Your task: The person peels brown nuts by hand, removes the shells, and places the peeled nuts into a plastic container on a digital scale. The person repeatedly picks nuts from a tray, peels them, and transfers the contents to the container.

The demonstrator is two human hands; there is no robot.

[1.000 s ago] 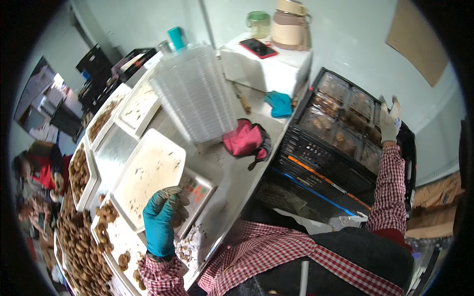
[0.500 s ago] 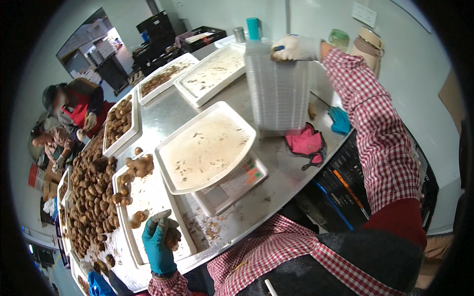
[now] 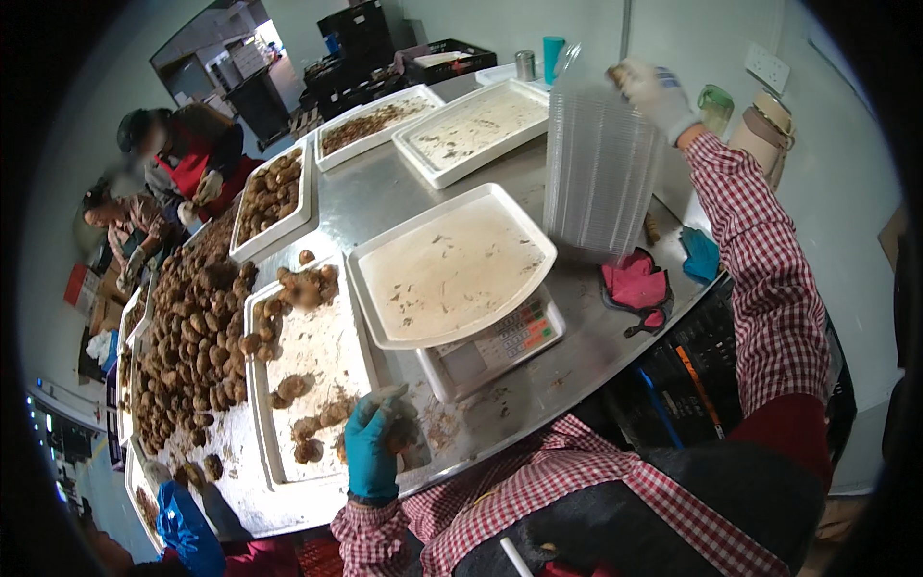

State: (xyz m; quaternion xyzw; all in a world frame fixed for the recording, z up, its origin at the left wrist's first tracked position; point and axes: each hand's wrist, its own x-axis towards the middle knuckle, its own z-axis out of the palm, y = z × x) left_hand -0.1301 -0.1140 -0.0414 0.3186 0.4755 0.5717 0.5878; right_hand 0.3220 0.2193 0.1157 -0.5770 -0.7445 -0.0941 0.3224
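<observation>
My right hand [image 3: 656,94], in a whitish glove, is at the top of a tall stack of clear plastic containers [image 3: 601,173]. Its fingers are closed on the top container, whose clear corner [image 3: 568,60] sticks up above the stack. In a teal glove, my left hand [image 3: 371,450] is curled around a brown tuber [image 3: 400,438], partly hidden by the fingers. Beside that hand lies a white tray [image 3: 361,356] with several brown tubers [image 3: 290,388]. Between my hands, a cream pan [image 3: 452,264] with crumbs of dirt rests on a scale [image 3: 495,351].
A large heap of tubers [image 3: 197,337] covers the left of the metal table [image 3: 361,207]. More white trays [image 3: 471,130] stand behind. A pink-and-black cloth item [image 3: 636,288] and teal glove [image 3: 700,255] lie near the right edge. Two co-workers [image 3: 183,159] work at far left.
My view has swung left, so the scene sits further right. The top container's corner now rises above the stack beside my right hand. My left hand has moved off the white tray toward the table's front edge.
</observation>
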